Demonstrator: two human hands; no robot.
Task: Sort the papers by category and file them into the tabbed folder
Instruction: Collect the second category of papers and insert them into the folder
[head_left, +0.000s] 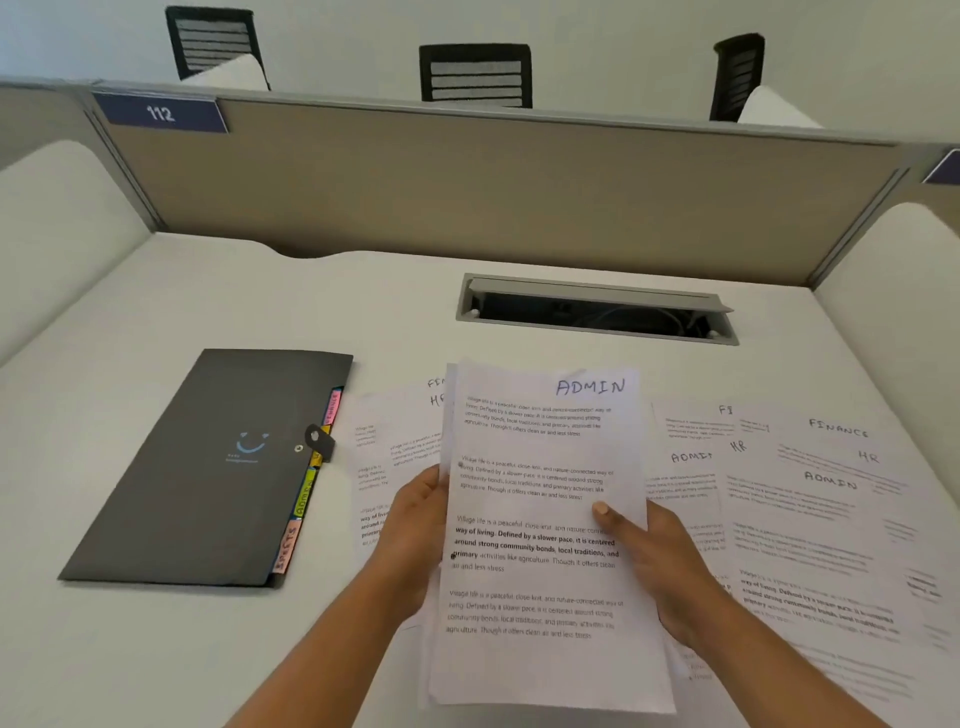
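The left hand (415, 519) and right hand (660, 566) grip the paper stack (540, 452) at its sides. I think the back sheets may slip out and mix into the loose papers (810, 509).

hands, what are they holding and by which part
A stack of papers, top sheet marked ADMIN. The left hand grips its left edge, the right hand its right edge, thumb on the front.

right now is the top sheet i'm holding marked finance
No, the top sheet, held by the left hand and right hand, reads ADMIN.
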